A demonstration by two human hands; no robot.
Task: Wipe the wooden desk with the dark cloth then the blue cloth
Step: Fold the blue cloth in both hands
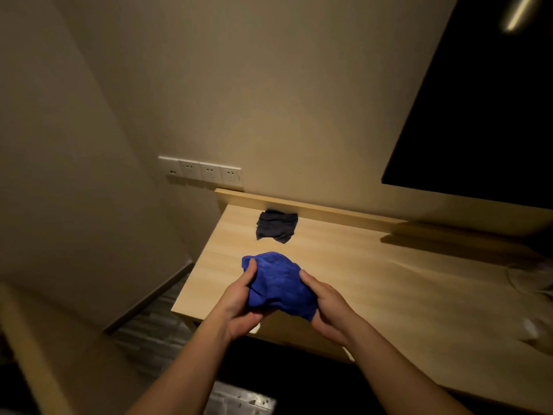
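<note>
Both hands hold the blue cloth [279, 283] bunched up above the near left corner of the wooden desk [374, 283]. The left hand [239, 304] curls around the cloth's left side, thumb on top; the right hand [326, 310] grips its right side, thumb pressed on the fabric. The dark cloth [276, 226] lies crumpled on the desk, beyond the blue cloth and against the desk's raised back edge. A row of wall sockets [200, 172] sits above the desk's far left corner.
</note>
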